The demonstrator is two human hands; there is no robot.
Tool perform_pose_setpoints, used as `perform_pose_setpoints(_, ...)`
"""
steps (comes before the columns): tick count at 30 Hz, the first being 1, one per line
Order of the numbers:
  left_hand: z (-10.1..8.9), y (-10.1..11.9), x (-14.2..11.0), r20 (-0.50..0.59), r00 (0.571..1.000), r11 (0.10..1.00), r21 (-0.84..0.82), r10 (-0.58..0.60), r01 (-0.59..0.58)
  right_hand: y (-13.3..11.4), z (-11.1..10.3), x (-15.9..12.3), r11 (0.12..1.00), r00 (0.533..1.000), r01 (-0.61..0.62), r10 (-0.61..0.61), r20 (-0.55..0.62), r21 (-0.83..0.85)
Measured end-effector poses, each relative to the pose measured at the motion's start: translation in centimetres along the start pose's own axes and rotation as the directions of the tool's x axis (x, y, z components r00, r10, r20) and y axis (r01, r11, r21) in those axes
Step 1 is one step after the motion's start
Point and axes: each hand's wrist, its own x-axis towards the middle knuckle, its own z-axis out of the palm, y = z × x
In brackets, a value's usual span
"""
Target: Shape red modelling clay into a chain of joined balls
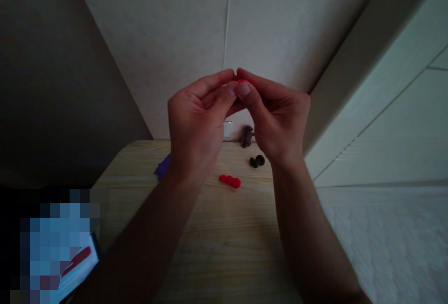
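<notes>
Both hands are raised above the table with their fingertips meeting. Between the thumbs and fingers of my left hand [203,108] and my right hand [278,113] sits a small piece of red modelling clay [241,80], mostly covered by the thumbs. Below them on the table lies a row of joined red clay balls [229,181]. A black clay piece with rounded ends [257,161] rests near my right wrist. Farther back stands a dark brown clay figure [247,136], its right side close to my right hand's outline. A purple piece [163,168] is partly hidden behind my left wrist.
The light wooden table [217,238] has its back edge against a pale wall [182,29]. A lit screen [79,266], partly pixelated, is at the lower left. White cabinet-like panels [385,122] slope along the right, above a pale quilted surface [395,243].
</notes>
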Motion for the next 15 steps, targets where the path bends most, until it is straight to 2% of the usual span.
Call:
perform_pose_setpoints(3,-0.23,0.01,0.06,0.013,1.0,0.996,0.085,-0.001,0.0,-0.15,0.05,0.0,1.0,1.0,0.016,-0.016,-0.024,-0.024)
perform_pose_setpoints(9,-0.56,0.33,0.3,-0.017,1.0,0.97,0.244,0.003,0.001,0.3,0.0,-0.06,0.995,0.992,-0.063,0.071,-0.103,0.077)
perform_pose_setpoints(15,-0.44,0.57,0.27,-0.03,0.999,0.965,0.259,-0.042,0.049,0.09,0.5,-0.1,0.997,0.993,-0.03,0.039,-0.111,0.077)
